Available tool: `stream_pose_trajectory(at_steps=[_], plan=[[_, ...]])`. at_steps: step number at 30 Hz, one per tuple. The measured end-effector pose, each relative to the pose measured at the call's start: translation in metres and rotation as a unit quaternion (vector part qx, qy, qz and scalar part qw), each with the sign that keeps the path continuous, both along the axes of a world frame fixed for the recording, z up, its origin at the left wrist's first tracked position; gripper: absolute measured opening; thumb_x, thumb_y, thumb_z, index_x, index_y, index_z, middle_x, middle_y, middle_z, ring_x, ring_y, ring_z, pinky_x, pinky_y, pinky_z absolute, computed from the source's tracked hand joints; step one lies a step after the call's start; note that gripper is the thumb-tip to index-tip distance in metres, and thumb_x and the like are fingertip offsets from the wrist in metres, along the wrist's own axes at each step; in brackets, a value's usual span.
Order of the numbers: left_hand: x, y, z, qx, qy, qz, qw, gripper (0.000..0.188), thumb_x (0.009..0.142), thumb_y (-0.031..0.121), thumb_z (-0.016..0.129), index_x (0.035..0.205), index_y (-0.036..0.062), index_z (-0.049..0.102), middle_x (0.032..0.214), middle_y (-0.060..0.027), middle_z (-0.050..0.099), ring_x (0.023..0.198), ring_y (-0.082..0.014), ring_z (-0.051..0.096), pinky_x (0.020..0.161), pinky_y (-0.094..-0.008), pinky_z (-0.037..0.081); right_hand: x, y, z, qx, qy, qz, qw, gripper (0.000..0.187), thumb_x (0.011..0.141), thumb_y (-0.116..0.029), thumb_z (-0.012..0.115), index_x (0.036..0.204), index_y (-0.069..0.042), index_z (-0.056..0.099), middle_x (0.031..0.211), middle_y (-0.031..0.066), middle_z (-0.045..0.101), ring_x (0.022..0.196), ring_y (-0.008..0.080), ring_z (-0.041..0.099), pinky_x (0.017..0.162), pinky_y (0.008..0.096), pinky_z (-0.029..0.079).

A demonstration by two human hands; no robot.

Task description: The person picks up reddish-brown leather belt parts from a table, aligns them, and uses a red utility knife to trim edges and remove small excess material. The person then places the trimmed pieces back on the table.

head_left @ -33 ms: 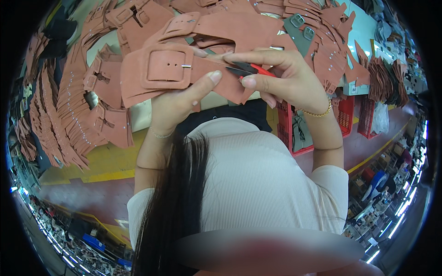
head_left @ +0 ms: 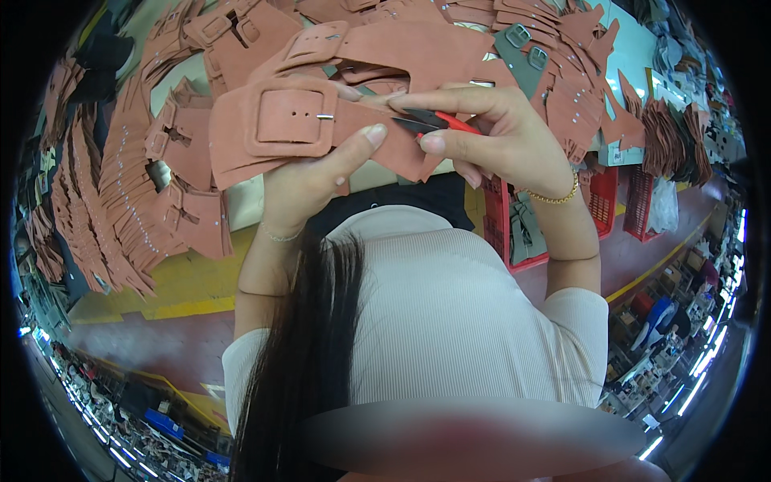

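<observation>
My left hand (head_left: 321, 173) grips a pinkish-brown suede strap piece (head_left: 365, 120), thumb on top and fingers behind. A large square covered buckle (head_left: 291, 119) with a metal prong sits on the piece's left part. Between the thumb and fingers of my right hand (head_left: 490, 128) is a pair of thread snips (head_left: 438, 120) with red handles and dark blades. Their blade tips lie at the piece's upper right edge, close to my left thumb. Whether they touch a thread is too small to tell.
More buckled suede pieces (head_left: 189, 128) lie beyond and left, beside a long fanned row of pieces (head_left: 120, 193). A grey-green strap with two metal buckles (head_left: 522, 60) lies at the back right. Red plastic crates (head_left: 498, 221) stand below the table to the right.
</observation>
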State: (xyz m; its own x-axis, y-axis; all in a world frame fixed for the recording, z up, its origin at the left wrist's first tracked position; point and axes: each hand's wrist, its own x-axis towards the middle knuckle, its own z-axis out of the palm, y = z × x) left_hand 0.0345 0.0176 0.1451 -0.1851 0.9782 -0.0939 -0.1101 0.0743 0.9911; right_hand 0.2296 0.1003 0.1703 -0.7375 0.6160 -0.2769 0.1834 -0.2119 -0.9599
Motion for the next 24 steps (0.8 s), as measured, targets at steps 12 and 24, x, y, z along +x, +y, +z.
stream_pose_trajectory(at_steps=[12,24], plan=[[0.001,0.002,-0.001,-0.013,0.018,-0.017,1.000,0.030,0.080,0.016,0.071,0.103,0.0040,0.058,0.078,0.0020,0.059,0.051,-0.0014,0.042,0.043,-0.0176,0.033,-0.003,-0.005,-0.009,0.028,0.015,-0.032,0.999,0.028,0.086,-0.007,0.063,0.114,-0.001,0.063,0.090,0.0020,0.062,0.047,0.0019,0.042,0.041,0.0170,0.030],[0.001,0.005,-0.006,0.012,0.003,0.015,1.000,0.026,0.080,0.011,0.070,0.102,0.0017,0.058,0.084,-0.0003,0.060,0.065,-0.0042,0.049,0.055,-0.0191,0.039,-0.018,-0.021,-0.030,-0.044,0.094,-0.133,0.986,0.032,0.088,-0.009,0.062,0.119,-0.004,0.058,0.064,-0.0027,0.055,0.043,0.0014,0.041,0.039,0.0183,0.031]])
